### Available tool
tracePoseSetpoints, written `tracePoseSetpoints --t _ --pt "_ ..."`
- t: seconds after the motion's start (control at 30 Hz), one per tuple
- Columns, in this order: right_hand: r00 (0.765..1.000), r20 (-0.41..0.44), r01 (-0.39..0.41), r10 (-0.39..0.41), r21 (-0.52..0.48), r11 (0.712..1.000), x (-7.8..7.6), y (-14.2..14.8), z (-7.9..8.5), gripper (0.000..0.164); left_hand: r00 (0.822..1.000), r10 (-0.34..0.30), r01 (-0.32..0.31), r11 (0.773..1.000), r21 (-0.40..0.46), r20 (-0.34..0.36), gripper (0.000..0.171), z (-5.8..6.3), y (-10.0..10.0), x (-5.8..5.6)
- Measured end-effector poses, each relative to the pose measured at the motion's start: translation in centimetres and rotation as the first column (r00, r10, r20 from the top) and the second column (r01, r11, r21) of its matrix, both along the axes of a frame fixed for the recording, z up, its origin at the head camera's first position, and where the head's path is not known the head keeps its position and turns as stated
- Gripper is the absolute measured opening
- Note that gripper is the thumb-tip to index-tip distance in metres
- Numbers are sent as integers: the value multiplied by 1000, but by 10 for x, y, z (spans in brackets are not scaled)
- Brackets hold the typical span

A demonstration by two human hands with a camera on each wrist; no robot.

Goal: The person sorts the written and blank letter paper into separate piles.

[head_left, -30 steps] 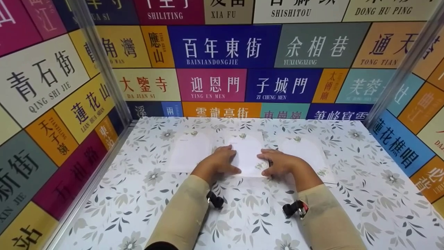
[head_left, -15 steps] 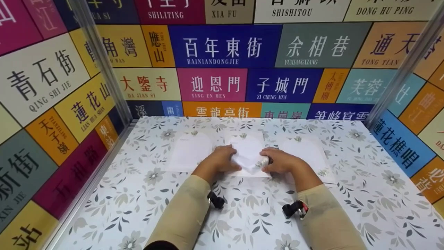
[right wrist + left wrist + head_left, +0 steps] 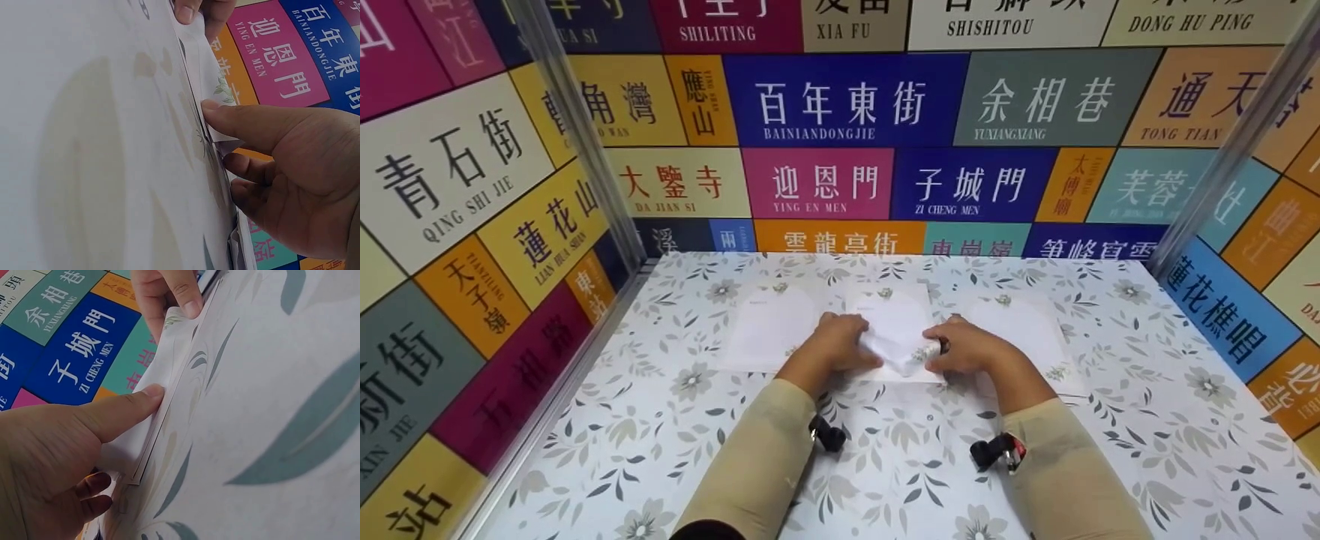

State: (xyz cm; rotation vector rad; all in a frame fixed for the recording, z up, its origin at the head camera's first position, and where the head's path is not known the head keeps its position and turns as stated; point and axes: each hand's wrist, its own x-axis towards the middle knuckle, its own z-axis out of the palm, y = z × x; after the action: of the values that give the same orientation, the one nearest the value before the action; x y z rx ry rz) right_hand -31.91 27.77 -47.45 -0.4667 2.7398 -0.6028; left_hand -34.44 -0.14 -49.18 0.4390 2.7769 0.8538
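Note:
A white sheet of paper (image 3: pixel 891 319) with a printed sprig at its top lies in the middle, between my two hands. Its near part is buckled up into a fold (image 3: pixel 900 352), with another white layer visible beneath. My left hand (image 3: pixel 840 343) grips the sheet's left edge, thumb near the front corner. At the right edge my right hand (image 3: pixel 969 346) pinches the sheet beside its printed leaves. The right wrist view shows the right thumb (image 3: pixel 242 121) on top of the paper and curled fingers (image 3: pixel 253 174) below its edge.
Similar printed sheets lie on either side: a left sheet (image 3: pixel 769 330) and a right sheet (image 3: pixel 1020 330), partly covered by my forearms and hands. All rest on a table with a floral cover (image 3: pixel 900 457). Sign-patterned panels (image 3: pixel 840 105) enclose the back and sides.
The middle sheet was flat a second ago; its near part has since bent up into a fold. My right fingers closed on its edge. Over the last half second little differs.

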Motion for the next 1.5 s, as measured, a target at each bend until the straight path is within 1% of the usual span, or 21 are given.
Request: tracePoseSetpoints --t 0.1,0.2,0.27,0.37,0.47,0.6,0.63,0.77,0.8,0.87,0.9,0.97,1.03,1.07,1.23,1.3,1.33,1.37,1.47,1.5 --pt "1000 -9 -12 12 1 1000 0 0 1 66 1000 1 -1 1000 8 18 76 1 0 -1" --pt "1000 -6 7 -7 -11 1000 0 1 2 67 999 4 -4 1000 14 39 79 2 1 -1" --pt "1000 -4 31 -31 -31 999 -1 1 2 67 999 0 0 1000 12 35 83 2 1 -1" --pt "996 -1 92 -93 -82 992 -3 2 1 64 1000 -1 0 1000 11 18 84 2 0 0" --pt "985 4 173 -174 -137 975 -5 2 1 58 1000 14 -13 1000 26 -5 78 1 0 -1" --pt "955 11 291 -295 -202 935 -7 0 2 51 996 87 -88 992 95 10 62 1 0 -2" --pt "946 23 320 -323 -221 921 -7 0 2 51 994 111 -112 988 110 19 59 1 1 -2" --pt "905 113 426 -411 -293 856 -8 -2 3 51 974 217 -225 962 156 66 49 3 4 -5" --pt "895 146 447 -422 -310 839 -8 -3 4 51 966 243 -255 951 174 84 48 4 5 -6" --pt "872 205 490 -445 -335 805 -8 -4 5 52 947 291 -315 923 220 134 46 6 6 -7" --pt "863 226 505 -452 -342 793 -8 -4 5 53 938 308 -339 908 245 158 46 7 6 -7" --pt "849 258 527 -460 -359 771 -8 -5 6 53 926 329 -371 880 296 184 47 8 6 -8" --pt "844 270 536 -465 -371 758 -7 -6 6 54 917 341 -394 856 336 206 48 9 6 -7" --pt "842 274 538 -465 -379 753 -7 -5 7 54 916 344 -398 847 352 206 48 9 5 -7" --pt "830 291 557 -475 -416 719 -6 -9 8 54 919 359 -394 821 412 162 49 8 3 -5" --pt "830 304 558 -468 -450 697 -6 -13 9 55 921 368 -386 823 417 127 50 7 1 -6" --pt "832 307 555 -463 -470 686 -5 -15 9 55 920 376 -388 823 416 115 50 8 0 -7" --pt "828 315 560 -464 -486 671 -6 -18 10 55 917 384 -392 823 411 106 49 8 -1 -7" --pt "824 328 565 -461 -521 640 -7 -26 11 56 906 408 -417 817 399 111 49 13 -6 -10" --pt "817 334 575 -469 -522 630 -8 -29 11 56 900 417 -430 808 403 125 49 14 -8 -11"
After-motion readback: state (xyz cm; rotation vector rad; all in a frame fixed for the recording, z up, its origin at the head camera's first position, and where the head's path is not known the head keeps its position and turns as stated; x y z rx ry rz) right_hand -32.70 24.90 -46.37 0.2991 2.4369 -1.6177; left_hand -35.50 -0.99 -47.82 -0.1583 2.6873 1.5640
